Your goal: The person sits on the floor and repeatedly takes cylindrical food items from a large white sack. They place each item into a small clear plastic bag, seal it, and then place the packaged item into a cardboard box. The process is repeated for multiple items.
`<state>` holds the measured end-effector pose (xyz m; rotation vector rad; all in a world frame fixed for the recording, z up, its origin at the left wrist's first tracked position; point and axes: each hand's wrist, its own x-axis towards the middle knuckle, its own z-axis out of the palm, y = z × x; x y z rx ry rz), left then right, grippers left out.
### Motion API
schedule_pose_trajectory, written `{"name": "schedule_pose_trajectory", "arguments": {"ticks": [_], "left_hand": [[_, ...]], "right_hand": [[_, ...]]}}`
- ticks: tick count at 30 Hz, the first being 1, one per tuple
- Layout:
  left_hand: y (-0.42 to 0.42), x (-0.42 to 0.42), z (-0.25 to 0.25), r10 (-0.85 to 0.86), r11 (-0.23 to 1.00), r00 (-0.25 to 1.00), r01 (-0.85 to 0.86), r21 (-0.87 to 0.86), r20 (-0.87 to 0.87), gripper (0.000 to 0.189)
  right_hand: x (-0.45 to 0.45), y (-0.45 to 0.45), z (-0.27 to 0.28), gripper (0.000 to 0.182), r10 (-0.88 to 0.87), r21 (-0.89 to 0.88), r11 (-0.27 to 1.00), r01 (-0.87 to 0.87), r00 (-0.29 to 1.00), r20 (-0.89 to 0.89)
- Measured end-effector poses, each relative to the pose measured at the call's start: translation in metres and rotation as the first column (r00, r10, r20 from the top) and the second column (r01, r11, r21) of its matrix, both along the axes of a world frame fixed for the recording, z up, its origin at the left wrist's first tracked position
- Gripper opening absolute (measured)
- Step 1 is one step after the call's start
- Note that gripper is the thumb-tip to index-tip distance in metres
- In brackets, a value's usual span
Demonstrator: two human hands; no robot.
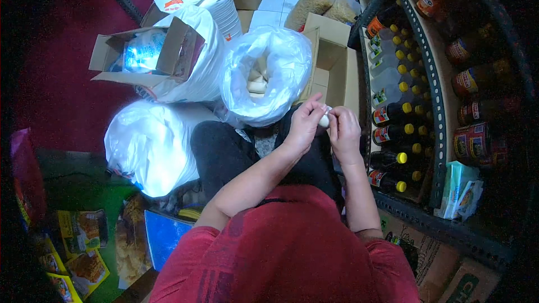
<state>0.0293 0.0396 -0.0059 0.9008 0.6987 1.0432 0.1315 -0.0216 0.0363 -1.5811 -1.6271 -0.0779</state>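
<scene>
Over my right knee, my left hand (pixel 305 124) and my right hand (pixel 345 128) come together at a small plastic bag (pixel 324 121) with white contents. Fingers and thumbs of both hands pinch its upper part; my left index finger points out, away from me. The fingers partly cover the bag, and what fills it is too small to tell. Just beyond my hands stands a large sack with a clear plastic liner (pixel 290 50) folded open. Inside it lie several pale filled packets (pixel 257 82).
An open cardboard box (pixel 332 59) stands right of the lined sack. Bottles with yellow caps (pixel 391 134) fill a metal shelf (pixel 429 71) close on my right. On the left are white sacks (pixel 147 143) and a box of plastic packs (pixel 145 52). Grain bags (pixel 313 2) lie beyond.
</scene>
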Motion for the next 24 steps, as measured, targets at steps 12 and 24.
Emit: {"name": "schedule_pose_trajectory", "arguments": {"ticks": [12,24], "left_hand": [[-0.002,-0.003,-0.001,0.004,0.997,1.000,-0.005,0.075,0.014,0.014],[0.012,-0.022,-0.002,0.083,0.822,0.894,0.189,0.537,-0.441,0.021]], "right_hand": [[-0.001,0.005,0.013,0.014,0.069,-0.089,0.994,-0.067,0.997,0.022],[0.024,0.036,0.017,0.016,0.201,-0.026,0.980,-0.199,0.966,0.163]]}}
